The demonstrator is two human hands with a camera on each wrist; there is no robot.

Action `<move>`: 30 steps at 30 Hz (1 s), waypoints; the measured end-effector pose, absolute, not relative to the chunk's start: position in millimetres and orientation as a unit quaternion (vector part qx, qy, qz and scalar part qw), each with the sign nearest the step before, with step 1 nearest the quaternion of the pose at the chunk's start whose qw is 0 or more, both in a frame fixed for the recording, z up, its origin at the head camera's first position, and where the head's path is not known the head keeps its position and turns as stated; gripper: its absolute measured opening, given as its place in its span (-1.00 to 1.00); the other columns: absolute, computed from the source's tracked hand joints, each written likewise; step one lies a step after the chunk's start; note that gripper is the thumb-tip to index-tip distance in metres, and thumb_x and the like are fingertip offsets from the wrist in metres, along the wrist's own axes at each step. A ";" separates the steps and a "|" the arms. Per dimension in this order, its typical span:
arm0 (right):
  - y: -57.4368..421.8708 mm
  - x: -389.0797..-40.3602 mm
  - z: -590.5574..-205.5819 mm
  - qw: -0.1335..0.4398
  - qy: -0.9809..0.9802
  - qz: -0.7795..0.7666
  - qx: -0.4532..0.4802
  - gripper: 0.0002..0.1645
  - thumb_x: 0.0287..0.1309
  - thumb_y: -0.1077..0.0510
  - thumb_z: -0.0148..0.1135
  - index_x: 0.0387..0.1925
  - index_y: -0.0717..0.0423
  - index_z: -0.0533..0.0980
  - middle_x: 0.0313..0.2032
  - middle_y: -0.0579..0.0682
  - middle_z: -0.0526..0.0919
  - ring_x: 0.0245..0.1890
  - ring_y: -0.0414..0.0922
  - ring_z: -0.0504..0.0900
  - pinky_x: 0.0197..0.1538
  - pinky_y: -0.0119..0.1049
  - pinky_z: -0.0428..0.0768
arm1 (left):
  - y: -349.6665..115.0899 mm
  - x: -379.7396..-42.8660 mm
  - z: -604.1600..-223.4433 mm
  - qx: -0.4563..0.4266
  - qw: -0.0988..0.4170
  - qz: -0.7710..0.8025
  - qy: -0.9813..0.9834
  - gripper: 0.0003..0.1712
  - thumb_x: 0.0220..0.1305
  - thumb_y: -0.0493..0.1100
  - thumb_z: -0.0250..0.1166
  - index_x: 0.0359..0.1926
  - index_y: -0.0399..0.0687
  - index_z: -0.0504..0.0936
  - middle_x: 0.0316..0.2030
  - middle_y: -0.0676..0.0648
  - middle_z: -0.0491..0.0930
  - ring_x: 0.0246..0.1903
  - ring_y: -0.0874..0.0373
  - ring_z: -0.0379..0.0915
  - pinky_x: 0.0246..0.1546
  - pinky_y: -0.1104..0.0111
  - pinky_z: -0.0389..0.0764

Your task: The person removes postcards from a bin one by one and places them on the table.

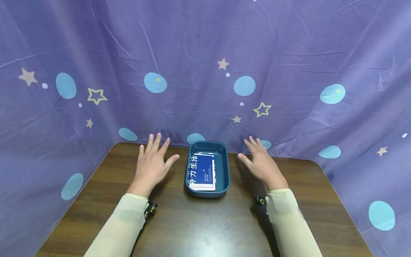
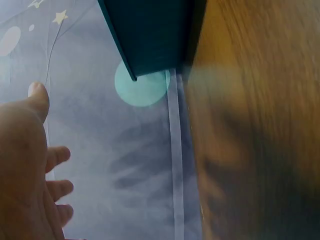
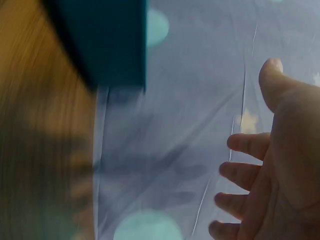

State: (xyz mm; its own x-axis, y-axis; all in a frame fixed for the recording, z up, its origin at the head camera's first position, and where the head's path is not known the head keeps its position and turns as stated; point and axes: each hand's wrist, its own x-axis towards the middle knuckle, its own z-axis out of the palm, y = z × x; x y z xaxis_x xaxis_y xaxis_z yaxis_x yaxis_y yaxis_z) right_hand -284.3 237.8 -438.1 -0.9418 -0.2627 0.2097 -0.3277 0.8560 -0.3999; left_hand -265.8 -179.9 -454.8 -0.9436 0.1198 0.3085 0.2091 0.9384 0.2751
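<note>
A dark teal tray (image 1: pixel 223 167) sits at the back middle of a brown wooden table (image 1: pixel 199 225). Inside it lies a small stack of blue and white printed cards (image 1: pixel 203 172). My left hand (image 1: pixel 153 162) hovers palm down to the tray's left, fingers straight and spread, holding nothing. My right hand (image 1: pixel 260 162) does the same on the tray's right. Both hands stand a short way off the tray's sides. In the left wrist view the left hand (image 2: pixel 30 165) shows spread fingers beside the tray (image 2: pixel 150 35). In the right wrist view the right hand (image 3: pixel 275 175) is spread near the tray (image 3: pixel 105 40).
A purple cloth (image 1: pixel 205 71) printed with blue dots and stars hangs as a backdrop behind and on both sides of the table. Small black clips sit at my left cuff (image 1: pixel 150 210) and right cuff (image 1: pixel 260 200).
</note>
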 end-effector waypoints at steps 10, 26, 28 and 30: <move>159.7 -296.2 -414.3 0.017 -0.951 0.238 0.197 -0.16 0.42 -0.26 0.33 0.48 0.18 0.45 0.46 0.22 0.55 0.43 0.16 0.54 0.50 0.17 0.50 | -156.5 -265.5 -464.4 -0.081 0.085 -0.263 -0.958 0.08 0.48 0.60 -0.22 0.68 -0.03 0.19 0.72 -0.30 -0.07 0.69 -0.29 -0.34 0.60 -0.41 -0.04; 101.0 -341.7 -429.1 -0.256 -0.931 0.246 0.091 -0.42 0.39 -0.09 0.42 0.10 0.37 0.63 -0.31 0.27 0.85 -0.34 0.10 0.88 -0.23 -0.02 0.90 | -115.5 -266.0 -492.0 -0.031 -0.031 -0.453 -0.890 -0.18 0.58 0.26 0.14 0.53 -0.25 0.37 0.47 -0.41 0.46 0.47 -0.34 0.34 0.52 -0.27 0.34; 98.6 -344.6 -429.4 -0.267 -0.931 0.236 0.081 -0.48 0.38 -0.09 0.44 -0.02 0.34 0.66 -0.31 0.26 0.85 -0.32 0.11 0.88 -0.21 -0.01 0.90 | -112.7 -266.6 -495.4 -0.030 -0.033 -0.463 -0.885 -0.22 0.58 0.21 0.17 0.52 -0.26 0.38 0.43 -0.41 0.50 0.43 -0.34 0.40 0.49 -0.26 0.38; 95.8 -346.4 -430.5 -0.270 -0.934 0.224 0.073 -0.49 0.34 -0.10 0.47 -0.09 0.33 0.68 -0.32 0.26 0.85 -0.33 0.12 0.88 -0.21 -0.02 0.90 | -110.6 -266.9 -498.1 -0.026 -0.032 -0.474 -0.879 -0.25 0.57 0.17 0.19 0.50 -0.26 0.40 0.37 -0.41 0.54 0.36 -0.32 0.48 0.45 -0.24 0.44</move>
